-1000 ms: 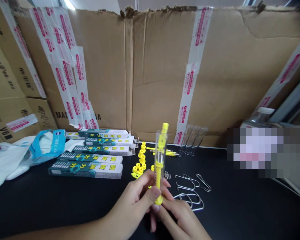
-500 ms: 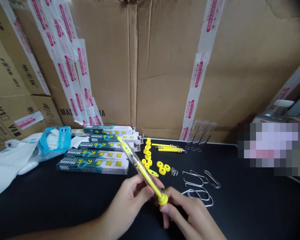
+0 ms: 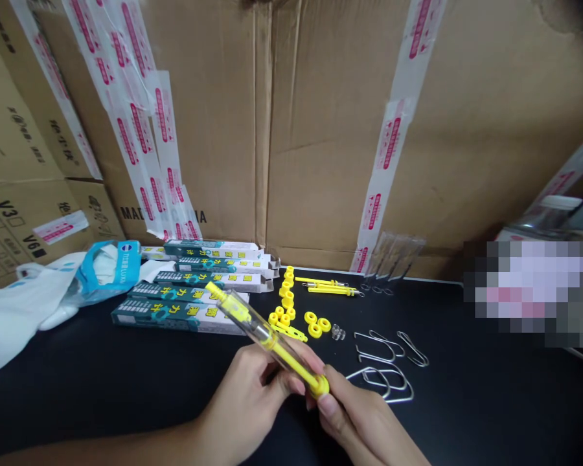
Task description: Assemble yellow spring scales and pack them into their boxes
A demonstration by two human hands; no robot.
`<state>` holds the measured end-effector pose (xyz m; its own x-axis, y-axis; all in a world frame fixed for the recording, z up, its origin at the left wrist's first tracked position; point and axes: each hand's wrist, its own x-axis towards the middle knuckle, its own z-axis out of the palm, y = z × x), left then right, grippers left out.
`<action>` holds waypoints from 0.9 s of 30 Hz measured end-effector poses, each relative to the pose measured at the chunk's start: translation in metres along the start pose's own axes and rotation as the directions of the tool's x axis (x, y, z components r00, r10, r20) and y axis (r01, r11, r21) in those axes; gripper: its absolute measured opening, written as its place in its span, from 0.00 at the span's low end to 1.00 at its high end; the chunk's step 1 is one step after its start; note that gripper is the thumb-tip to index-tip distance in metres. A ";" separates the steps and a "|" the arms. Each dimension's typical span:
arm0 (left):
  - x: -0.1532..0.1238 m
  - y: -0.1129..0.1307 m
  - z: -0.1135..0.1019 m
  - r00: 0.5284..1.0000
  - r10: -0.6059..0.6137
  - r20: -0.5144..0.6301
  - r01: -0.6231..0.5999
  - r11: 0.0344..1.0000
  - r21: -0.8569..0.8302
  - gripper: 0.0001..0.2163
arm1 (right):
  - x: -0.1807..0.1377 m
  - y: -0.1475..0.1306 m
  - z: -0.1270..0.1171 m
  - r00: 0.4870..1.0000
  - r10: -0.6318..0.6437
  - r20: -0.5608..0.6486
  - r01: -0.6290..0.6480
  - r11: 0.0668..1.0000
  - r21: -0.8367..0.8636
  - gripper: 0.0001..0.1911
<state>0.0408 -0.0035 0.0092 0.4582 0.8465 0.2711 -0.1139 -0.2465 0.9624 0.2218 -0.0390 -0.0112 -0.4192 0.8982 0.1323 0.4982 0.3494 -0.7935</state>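
A clear tube spring scale (image 3: 276, 343) with a yellow rod inside slants up and to the left above the table. My left hand (image 3: 255, 388) is closed around the middle of its tube. The thumb and fingers of my right hand (image 3: 359, 414) grip the yellow cap (image 3: 319, 386) at the lower end. A yellow tip (image 3: 214, 291) sticks out at the far end. Just beyond my hands lie yellow rings (image 3: 315, 323), small yellow caps (image 3: 287, 299), clear little pieces (image 3: 339, 332) and bent metal hooks (image 3: 383, 382).
Several printed boxes (image 3: 175, 318) lie in a row at the left, beside a blue tissue pack (image 3: 109, 272) and a white bag (image 3: 24, 310). Yellow rods with springs (image 3: 330, 289) and clear tubes (image 3: 393, 259) are at the back. A large cardboard wall (image 3: 320, 129) stands behind.
The scale's upper end has swung left and down toward me. My right fingers have shifted on the yellow cap, and both hands still hold the scale.
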 end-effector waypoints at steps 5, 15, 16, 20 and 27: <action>-0.001 0.000 0.001 0.994 -0.055 0.097 0.064 0.994 -0.090 0.18 | 0.005 0.000 -0.001 0.996 -0.043 0.072 0.038 0.996 0.076 0.29; -0.011 -0.006 -0.004 0.996 -0.031 0.079 0.030 0.999 0.012 0.19 | 0.007 -0.014 -0.006 0.999 0.020 0.050 -0.021 0.999 0.025 0.20; -0.011 -0.007 -0.004 0.996 -0.041 0.074 0.042 0.999 -0.006 0.19 | 0.007 -0.015 -0.006 0.999 0.019 0.036 -0.020 1.000 0.017 0.19; -0.011 -0.011 -0.006 0.993 -0.115 0.034 0.119 0.982 -0.147 0.18 | 0.006 -0.009 -0.004 1.000 -0.022 -0.017 0.023 0.999 0.037 0.12; -0.012 -0.038 -0.021 0.993 -0.115 -0.034 0.091 0.904 -0.417 0.14 | -0.002 0.018 0.010 0.997 -0.031 -0.066 0.043 0.982 0.182 0.23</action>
<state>0.0212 0.0054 -0.0299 0.4380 0.8848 0.1588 -0.4291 0.0506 0.9019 0.2243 -0.0369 -0.0314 -0.3840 0.9024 0.1957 0.3330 0.3330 -0.8822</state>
